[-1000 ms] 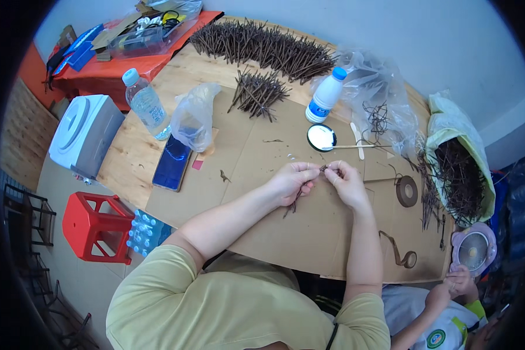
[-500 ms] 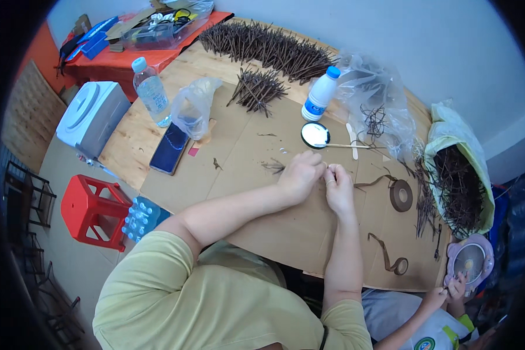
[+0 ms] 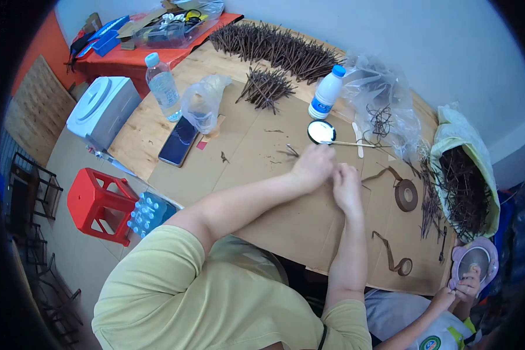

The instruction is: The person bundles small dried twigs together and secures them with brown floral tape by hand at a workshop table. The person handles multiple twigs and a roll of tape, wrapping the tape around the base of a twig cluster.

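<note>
Over the cardboard sheet [image 3: 262,204] my two hands work close together, nearly touching. My left hand [image 3: 314,168] is closed, and thin brown twigs [image 3: 290,152] fan out from its left side. My right hand [image 3: 348,185] is pinched, its fingertips against the left hand; what lies between them is hidden. Just beyond the hands is a black-rimmed lid of white paste [image 3: 321,132], with a thin stick [image 3: 356,143] resting across its edge. A white bottle with a blue cap [image 3: 328,93] stands behind the lid. Right of my hands lies a roll of brown tape [image 3: 406,195], its end trailing toward them.
Bundled twigs [image 3: 274,49] line the back; a smaller bundle [image 3: 266,89] lies nearer. A sack of twigs [image 3: 464,186] leans at right. A smaller tape roll [image 3: 404,266], phone [image 3: 178,142] and water bottle [image 3: 164,87] are around. Another person's hands [image 3: 458,291] hold a purple-rimmed round object [image 3: 475,265].
The view has shifted slightly. My hands stay together, and the twigs at my left hand have turned and moved a little away from me. The other person's hands have moved slightly.
</note>
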`<state>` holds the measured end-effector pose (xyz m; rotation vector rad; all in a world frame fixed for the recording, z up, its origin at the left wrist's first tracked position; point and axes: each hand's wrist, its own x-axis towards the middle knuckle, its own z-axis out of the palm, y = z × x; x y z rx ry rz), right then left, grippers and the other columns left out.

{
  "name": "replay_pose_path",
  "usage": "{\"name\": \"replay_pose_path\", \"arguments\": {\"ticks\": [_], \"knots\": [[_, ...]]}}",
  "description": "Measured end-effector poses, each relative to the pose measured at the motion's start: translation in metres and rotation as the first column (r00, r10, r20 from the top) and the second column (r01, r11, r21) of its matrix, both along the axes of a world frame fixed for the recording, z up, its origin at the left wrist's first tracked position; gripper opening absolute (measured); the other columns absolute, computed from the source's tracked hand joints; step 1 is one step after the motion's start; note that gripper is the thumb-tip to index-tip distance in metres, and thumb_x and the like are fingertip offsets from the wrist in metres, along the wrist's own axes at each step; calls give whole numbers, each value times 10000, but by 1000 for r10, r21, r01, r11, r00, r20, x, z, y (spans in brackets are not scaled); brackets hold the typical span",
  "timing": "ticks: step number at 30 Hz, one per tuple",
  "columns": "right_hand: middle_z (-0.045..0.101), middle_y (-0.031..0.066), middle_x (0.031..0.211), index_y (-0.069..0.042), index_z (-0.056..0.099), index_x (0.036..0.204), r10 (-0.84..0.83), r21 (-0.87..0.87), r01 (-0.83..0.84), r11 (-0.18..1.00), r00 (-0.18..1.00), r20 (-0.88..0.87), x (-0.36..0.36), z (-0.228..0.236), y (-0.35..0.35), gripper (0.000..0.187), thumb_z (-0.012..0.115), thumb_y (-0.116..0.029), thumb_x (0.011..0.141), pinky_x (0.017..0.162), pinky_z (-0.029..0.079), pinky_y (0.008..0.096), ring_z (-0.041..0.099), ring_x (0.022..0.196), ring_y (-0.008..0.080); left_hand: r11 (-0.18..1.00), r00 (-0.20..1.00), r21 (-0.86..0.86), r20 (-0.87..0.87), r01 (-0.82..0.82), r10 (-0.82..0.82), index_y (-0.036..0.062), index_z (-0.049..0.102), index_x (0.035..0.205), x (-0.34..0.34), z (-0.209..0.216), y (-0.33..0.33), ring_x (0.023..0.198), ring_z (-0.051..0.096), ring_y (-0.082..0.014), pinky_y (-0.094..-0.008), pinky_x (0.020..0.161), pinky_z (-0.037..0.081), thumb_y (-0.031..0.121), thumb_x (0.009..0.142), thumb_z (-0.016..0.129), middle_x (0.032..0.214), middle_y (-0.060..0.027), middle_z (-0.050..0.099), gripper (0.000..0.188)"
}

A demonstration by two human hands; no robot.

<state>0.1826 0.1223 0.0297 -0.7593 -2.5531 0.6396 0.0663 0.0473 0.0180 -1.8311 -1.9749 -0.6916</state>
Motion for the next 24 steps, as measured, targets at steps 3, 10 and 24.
{"name": "replay_pose_path", "arguments": {"ticks": [3, 10, 24], "knots": [[575, 122, 823, -70, 602, 852, 48, 193, -38, 980, 998, -49, 2, 6, -6, 102, 559, -148, 802, 776, 359, 390, 501, 896, 269, 988, 960, 67, 255, -136, 115, 33, 584, 656, -32, -4, -2, 719, 529, -218, -345, 645, 443, 58, 663, 572, 710, -81, 518, 28], [555, 137, 768, -7, 614, 957, 39, -95, -36, 995, 999, 34, 11, 11, 5, 241, 628, -102, 736, 710, 421, 361, 519, 783, 299, 967, -480, 137, 877, 214, -18, 48, 566, 900, -25, 23, -24, 664, 548, -97, -248, 604, 477, 53, 833, 559, 753, -26, 550, 68], [499, 192, 906, 41, 382, 1237, -146, 197, 149, 969, 989, -33, 35, -3, -51, 510, 575, -83, 782, 744, 417, 413, 512, 841, 344, 808, -847, 550, 515, 209, -131, 121, 492, 942, -5, 49, -67, 743, 533, -61, -394, 840, 462, 62, 840, 566, 801, 52, 524, 139]]}}
